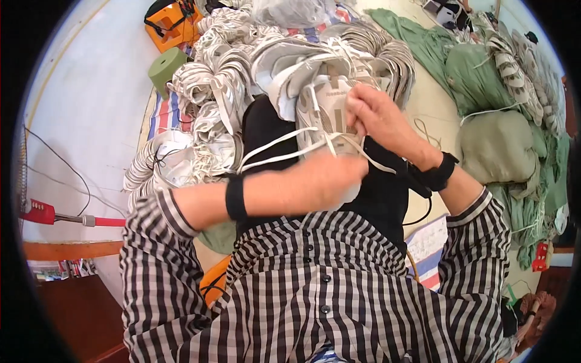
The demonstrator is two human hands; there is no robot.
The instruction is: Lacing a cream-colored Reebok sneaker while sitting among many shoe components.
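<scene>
Black-and-white checked shirt [327,293] foremost; right hand [374,121] curled closed at beige-white laced shoe [330,114]; left hand [327,181] blurred, grip unclear.

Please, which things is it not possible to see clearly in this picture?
All in head view:
- Left hand: motion blur hides its grip.
- Right hand: its own curled fingers hide what they pinch.
- Shoe: partly behind both hands.
- Plastic bag: cut by top edge.

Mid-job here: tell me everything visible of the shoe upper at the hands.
The shoe upper is off-white with beige-brown panels, seemingly fabric, its printed tongue toward the far end. White laces are partly threaded, loops trailing sideways. It sits over black cloth; the right hand is at its right edge. The blurred left hand partly covers its near end.
</scene>
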